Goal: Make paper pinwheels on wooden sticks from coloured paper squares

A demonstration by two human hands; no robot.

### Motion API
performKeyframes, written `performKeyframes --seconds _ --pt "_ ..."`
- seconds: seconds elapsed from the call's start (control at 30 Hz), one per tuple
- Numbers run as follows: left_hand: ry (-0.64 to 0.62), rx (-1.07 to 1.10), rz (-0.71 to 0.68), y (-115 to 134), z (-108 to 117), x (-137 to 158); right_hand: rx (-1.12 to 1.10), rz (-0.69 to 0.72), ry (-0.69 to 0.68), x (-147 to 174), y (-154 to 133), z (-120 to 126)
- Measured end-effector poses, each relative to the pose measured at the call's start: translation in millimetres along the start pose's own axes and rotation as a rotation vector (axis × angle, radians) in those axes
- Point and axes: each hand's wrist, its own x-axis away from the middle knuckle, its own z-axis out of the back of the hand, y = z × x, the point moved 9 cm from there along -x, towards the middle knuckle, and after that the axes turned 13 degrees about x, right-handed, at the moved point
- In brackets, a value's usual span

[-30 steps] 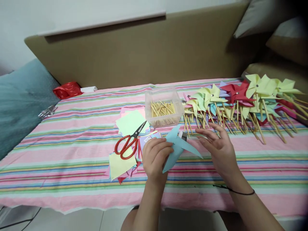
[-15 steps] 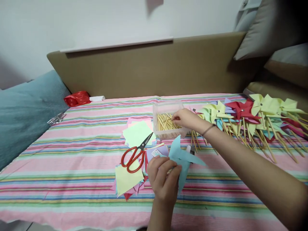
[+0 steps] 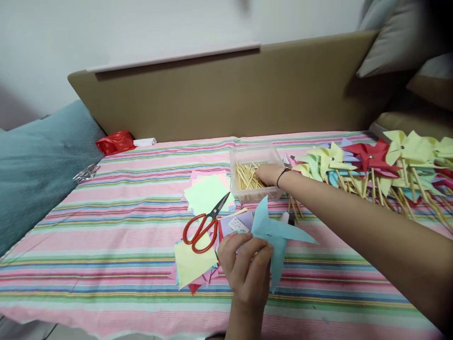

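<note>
Landmark for all places: the clear plastic box (image 3: 256, 194), resting on a striped cloth (image 3: 134, 212).

Nearest, on the near side of the box: left hand (image 3: 246, 267), fingers pinched together on a light blue paper pinwheel (image 3: 264, 224). Pinwheel is held up in front of the box, blades spread; no stick visible on it.

Near and left of the box: a stack of paper squares with a yellow sheet (image 3: 193, 259) on top. Red-handled scissors (image 3: 213, 214) lie partly over it, tips angled toward the box. Just in front of the box: purple paper (image 3: 246, 218) bearing a white label. Left of the box, just beside it: pale green sheets (image 3: 204, 192), fanned over others.

At the box itself: right hand (image 3: 271, 174) reaches in from the right (dark band on that wrist), down among the wooden sticks (image 3: 245, 177). Its fingers are hidden; cannot tell whether they grip one.

Right of the box: a row of pinwheels (image 3: 371, 157) on sticks, overlapping.

Well left of the box and farther back: a red plastic bag (image 3: 116, 143). Behind the box: a tan backrest (image 3: 212, 104).
</note>
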Motion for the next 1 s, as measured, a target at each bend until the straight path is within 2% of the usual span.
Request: performKeyframes --seconds 0.2,0.33,0.47,0.63,0.8,0.9,1.0 --pt "0.000 0.014 -0.006 0.1 1.5 -0.3 -0.053 0.020 -0.028 0.6 -8.3 -2.1" --pt "0.023 0.062 -0.014 -0.5 2.5 0.5 -0.112 -0.025 -0.044 -0.4 -0.8 -3.9" --pt "0.010 0.131 -0.019 -1.5 -2.4 1.5 -0.225 -0.055 -0.045 3.0 9.1 4.6" --pt "0.002 0.160 -0.043 -2.0 -8.9 0.6 -0.461 -0.062 0.098 19.7 24.9 37.4" --pt "0.022 0.165 0.012 -10.8 -13.4 0.9 -0.682 -0.019 0.228 62.7 40.6 60.1" --pt "0.065 0.237 0.186 -28.2 -14.8 3.7 -0.923 0.066 0.304 103.2 39.0 55.9" --pt "0.195 0.395 0.519 -59.1 -16.2 14.8 -1.320 0.112 0.416 146.2 34.4 31.2"
